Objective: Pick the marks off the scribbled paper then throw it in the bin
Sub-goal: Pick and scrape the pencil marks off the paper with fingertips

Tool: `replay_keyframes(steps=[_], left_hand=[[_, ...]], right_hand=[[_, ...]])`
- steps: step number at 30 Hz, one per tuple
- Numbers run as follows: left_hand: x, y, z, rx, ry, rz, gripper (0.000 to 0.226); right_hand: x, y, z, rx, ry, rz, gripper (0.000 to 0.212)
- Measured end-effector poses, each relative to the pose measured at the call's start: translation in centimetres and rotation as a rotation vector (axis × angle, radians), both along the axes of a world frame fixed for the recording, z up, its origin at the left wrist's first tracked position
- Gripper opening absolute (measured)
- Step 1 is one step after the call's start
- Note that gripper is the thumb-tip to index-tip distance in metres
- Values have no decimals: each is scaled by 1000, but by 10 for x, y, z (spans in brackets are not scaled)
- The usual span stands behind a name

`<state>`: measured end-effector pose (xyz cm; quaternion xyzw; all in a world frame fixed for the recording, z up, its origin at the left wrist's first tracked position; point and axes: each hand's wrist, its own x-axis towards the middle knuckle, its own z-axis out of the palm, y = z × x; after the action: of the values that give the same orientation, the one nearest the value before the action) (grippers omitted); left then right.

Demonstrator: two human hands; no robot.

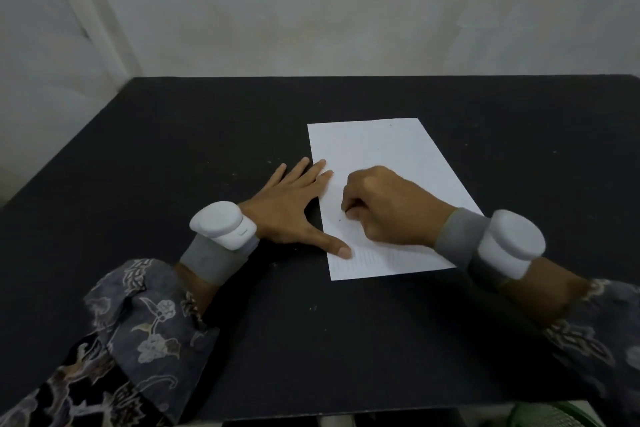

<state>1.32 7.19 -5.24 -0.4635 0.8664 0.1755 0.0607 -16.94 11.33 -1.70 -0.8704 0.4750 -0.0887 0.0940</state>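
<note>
Thin, limp white paper sheet [388, 184] would slide on the black desk [173, 149], so the flat-fingered left hand [291, 208] pins its edge while the right hand [388, 208], grip curled together, rubs at it; whether it pinches anything I cannot tell.

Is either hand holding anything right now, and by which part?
Cannot tell for the curled right hand; something small may be pinched. The left hand only presses flat on the white paper sheet's left edge.

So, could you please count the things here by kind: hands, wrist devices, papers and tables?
Hands: 2, left hand and right hand
Wrist devices: 2, and
Paper: 1
Table: 1
Total: 6
</note>
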Motion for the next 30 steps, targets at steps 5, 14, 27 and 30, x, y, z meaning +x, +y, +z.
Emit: replay_keyframes(steps=[5,14,27,30], left_hand=[[-1,-1,1,1,-12,-6,142],[-1,0,1,14,2,-4,141],[1,0,1,-4,27,-12,140],[0,0,0,-9,12,-30,140]], right_hand=[[-5,6,0,56,-7,75,15],[0,10,-5,18,-13,118,15],[7,-12,-6,-59,-107,42,13],[16,8,-8,3,-83,210,11]])
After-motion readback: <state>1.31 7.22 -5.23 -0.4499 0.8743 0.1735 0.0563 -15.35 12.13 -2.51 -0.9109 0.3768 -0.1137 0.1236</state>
